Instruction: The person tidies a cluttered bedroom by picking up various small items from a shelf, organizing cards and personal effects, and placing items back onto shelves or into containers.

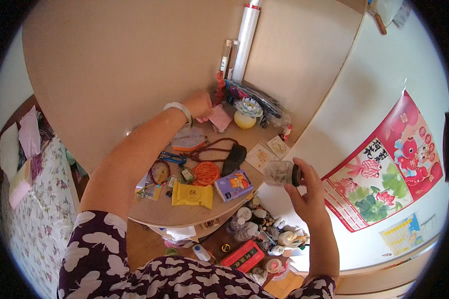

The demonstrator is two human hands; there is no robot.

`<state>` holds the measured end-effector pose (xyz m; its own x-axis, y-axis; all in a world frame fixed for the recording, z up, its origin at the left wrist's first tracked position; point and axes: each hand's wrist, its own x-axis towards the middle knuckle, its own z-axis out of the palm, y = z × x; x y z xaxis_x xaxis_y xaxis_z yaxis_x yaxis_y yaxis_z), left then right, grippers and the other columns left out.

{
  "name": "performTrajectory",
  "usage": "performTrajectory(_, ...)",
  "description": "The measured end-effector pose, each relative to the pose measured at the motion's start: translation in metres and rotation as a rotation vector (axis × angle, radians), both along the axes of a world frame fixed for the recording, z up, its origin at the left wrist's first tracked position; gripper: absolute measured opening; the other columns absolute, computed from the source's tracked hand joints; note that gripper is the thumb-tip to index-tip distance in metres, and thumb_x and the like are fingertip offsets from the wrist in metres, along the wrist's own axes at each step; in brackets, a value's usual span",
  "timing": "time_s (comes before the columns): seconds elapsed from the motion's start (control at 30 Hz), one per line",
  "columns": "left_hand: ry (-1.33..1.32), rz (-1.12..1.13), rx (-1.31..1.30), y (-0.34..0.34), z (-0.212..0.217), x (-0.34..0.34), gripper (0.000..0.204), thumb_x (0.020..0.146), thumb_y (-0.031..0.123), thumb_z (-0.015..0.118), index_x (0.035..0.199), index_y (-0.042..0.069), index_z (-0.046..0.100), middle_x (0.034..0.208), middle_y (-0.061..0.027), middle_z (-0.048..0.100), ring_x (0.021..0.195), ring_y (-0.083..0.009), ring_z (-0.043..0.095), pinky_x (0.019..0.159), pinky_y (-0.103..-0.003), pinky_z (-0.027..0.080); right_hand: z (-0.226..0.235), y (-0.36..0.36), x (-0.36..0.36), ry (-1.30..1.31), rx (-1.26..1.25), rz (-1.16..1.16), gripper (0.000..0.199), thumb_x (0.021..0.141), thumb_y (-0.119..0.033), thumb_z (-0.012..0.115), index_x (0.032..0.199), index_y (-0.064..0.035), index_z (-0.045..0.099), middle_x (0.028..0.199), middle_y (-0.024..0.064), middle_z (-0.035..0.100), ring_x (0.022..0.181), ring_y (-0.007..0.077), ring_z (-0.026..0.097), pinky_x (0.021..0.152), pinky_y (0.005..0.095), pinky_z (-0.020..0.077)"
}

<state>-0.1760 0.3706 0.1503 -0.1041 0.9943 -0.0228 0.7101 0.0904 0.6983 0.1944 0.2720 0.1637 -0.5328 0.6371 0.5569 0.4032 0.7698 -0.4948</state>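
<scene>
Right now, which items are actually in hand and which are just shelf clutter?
In hand:
- right hand: small clear jar
- left hand: on pink packet

Lying about:
- yellow packet
- purple box
- orange disc
- lotus ornament
- bead strand

**Clear jar aloft, pink packet at the shelf's back**

A small clear plastic jar (278, 173) with a dark lid lies tipped on its side, lid pointing right, raised above the right edge of the curved shelf (149, 212). A flat pink packet (219, 118) sits tilted at the back of that shelf, just beside a red tassel (219, 85).
</scene>
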Motion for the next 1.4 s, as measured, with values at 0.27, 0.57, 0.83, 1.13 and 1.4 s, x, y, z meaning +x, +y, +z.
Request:
performTrajectory(0.27, 0.411, 0.137, 0.596, 0.016, -0.029, 0.029, 0.013, 0.071, 0.012, 0.055, 0.076, 0.001, 0.06, 0.076, -0.0218, 0.06, 0.076, -0.0385, 0.057, 0.068, -0.045, 0.045, -0.019, -0.009, 0.013, 0.041, -0.074, 0.033, 0.054, 0.067, -0.002, 0.067, 0.117, -0.0024, 0.046, 0.095, 0.0158, 0.054, 0.078, 0.0233, 0.056, 0.07, 0.0305, 0.0468)
performTrajectory(0.57, 0.76, 0.042, 0.375, 0.007, -0.017, 0.033, 0.014, 0.073, 0.008, 0.051, 0.077, 0.0, 0.062, 0.08, -0.022, 0.06, 0.079, -0.0364, 0.06, 0.067, -0.045, 0.047, -0.023, 0.007, -0.014, 0.013, -0.056, 0.072, 0.053, 0.07, -0.004, 0.068, 0.118, -0.0037, 0.046, 0.088, 0.0131, 0.054, 0.075, 0.023, 0.056, 0.068, 0.0305, 0.047)
performTrajectory(0.83, 0.636, -0.343, 0.255, -0.018, 0.003, 0.043, 0.018, 0.068, 0.008, 0.057, 0.085, 0.003, 0.061, 0.078, -0.0185, 0.061, 0.078, -0.0345, 0.06, 0.068, -0.041, 0.047, -0.02, 0.02, -0.021, 0.038, -0.054, 0.096, 0.052, 0.071, -0.006, 0.067, 0.119, -0.0039, 0.046, 0.084, 0.0116, 0.053, 0.074, 0.0213, 0.054, 0.068, 0.0305, 0.047)
performTrajectory(1.13, 0.573, -0.323, 0.469, 0.003, -0.042, 0.035, 0.021, 0.075, 0.01, 0.055, 0.095, 0.003, 0.053, 0.111, -0.0192, 0.047, 0.096, -0.0334, 0.051, 0.077, -0.043, 0.043, -0.017, 0.028, -0.033, 0.068, -0.055, 0.136, 0.051, 0.072, -0.006, 0.066, 0.118, -0.0038, 0.046, 0.084, 0.0115, 0.053, 0.072, 0.0211, 0.054, 0.067, 0.0297, 0.0463)
performTrajectory(1.4, 0.559, -0.297, 0.414, 0.002, -0.018, 0.028, 0.022, 0.075, 0.009, 0.057, 0.095, 0.001, 0.058, 0.102, -0.0201, 0.056, 0.094, -0.0336, 0.055, 0.08, -0.041, 0.045, -0.02, 0.024, -0.033, 0.041, -0.08, 0.129, 0.054, 0.07, -0.007, 0.069, 0.119, -0.0048, 0.046, 0.084, 0.0108, 0.053, 0.073, 0.021, 0.053, 0.066, 0.0291, 0.046)
